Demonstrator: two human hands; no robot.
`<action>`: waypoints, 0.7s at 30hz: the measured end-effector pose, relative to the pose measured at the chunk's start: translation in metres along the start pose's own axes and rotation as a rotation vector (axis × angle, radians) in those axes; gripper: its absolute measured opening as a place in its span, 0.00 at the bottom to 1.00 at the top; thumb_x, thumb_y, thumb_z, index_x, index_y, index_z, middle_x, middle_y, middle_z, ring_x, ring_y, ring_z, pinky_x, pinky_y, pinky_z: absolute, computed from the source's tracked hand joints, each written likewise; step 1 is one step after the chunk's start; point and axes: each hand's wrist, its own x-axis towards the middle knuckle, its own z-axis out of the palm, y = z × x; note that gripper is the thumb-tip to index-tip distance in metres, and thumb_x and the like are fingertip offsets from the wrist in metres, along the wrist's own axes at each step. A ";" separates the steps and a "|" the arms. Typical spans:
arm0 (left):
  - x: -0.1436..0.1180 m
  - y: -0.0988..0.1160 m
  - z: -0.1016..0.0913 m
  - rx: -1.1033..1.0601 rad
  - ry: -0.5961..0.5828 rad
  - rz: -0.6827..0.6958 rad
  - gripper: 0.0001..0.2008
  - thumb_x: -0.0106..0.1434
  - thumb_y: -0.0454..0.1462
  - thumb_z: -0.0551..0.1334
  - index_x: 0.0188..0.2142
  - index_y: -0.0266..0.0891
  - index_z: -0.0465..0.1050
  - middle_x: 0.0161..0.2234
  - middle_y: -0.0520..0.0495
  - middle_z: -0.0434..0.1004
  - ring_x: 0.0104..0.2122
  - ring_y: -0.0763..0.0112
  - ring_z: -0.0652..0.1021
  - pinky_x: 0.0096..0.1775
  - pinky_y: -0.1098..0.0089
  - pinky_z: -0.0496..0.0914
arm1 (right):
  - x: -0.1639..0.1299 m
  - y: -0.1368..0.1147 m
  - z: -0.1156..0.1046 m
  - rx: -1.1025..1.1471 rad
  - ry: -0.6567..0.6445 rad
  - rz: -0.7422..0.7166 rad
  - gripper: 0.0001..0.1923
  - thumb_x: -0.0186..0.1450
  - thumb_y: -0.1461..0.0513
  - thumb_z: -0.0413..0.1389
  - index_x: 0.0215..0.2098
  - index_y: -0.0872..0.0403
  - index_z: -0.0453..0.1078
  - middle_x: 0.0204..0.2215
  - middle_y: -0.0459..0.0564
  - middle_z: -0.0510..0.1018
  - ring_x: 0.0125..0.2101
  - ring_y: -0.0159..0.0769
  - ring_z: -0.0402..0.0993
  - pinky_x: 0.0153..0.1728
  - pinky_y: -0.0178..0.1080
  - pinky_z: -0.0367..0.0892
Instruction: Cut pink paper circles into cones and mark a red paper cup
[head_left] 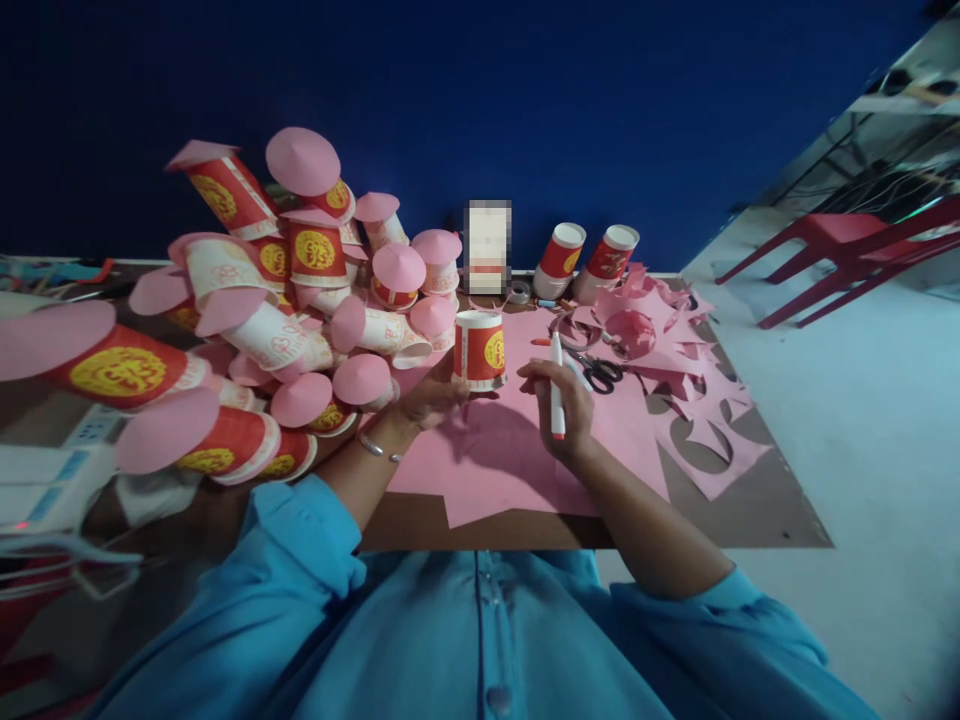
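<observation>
My left hand [433,404] is closed round the lower edge of a red and white paper cup [480,350] with a yellow emblem. The cup is upside down, its wide rim at the bottom, above pink paper sheets [510,450]. To its right, my right hand [566,405] grips a white marker [556,380] held nearly upright, with a red end at the bottom. Black-handled scissors [602,375] lie just beyond that hand. A small red piece [540,342] shows by the marker's upper end; what it is I cannot tell.
A large pile of paper cups with pink cone tops [300,428] fills the left side. Two plain cups [562,260] stand upside down at the back, beside a tape roll [519,291]. Pink paper scraps [675,340] cover the table's right. A red stool [840,240] stands beyond.
</observation>
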 end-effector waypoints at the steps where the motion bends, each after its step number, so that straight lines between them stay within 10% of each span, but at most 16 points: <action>1: 0.001 -0.001 0.000 0.006 -0.003 0.012 0.43 0.48 0.42 0.81 0.64 0.51 0.72 0.48 0.45 0.86 0.49 0.49 0.84 0.52 0.50 0.77 | 0.000 0.003 0.002 -0.017 -0.006 0.026 0.13 0.78 0.63 0.52 0.58 0.48 0.69 0.46 0.52 0.84 0.33 0.34 0.83 0.38 0.41 0.80; 21: 0.016 -0.007 0.006 0.129 0.095 0.031 0.33 0.49 0.35 0.80 0.55 0.44 0.74 0.45 0.49 0.83 0.43 0.65 0.82 0.52 0.58 0.74 | -0.004 0.045 0.020 -0.274 -0.247 0.333 0.12 0.63 0.63 0.60 0.46 0.53 0.72 0.38 0.52 0.84 0.34 0.38 0.79 0.33 0.37 0.69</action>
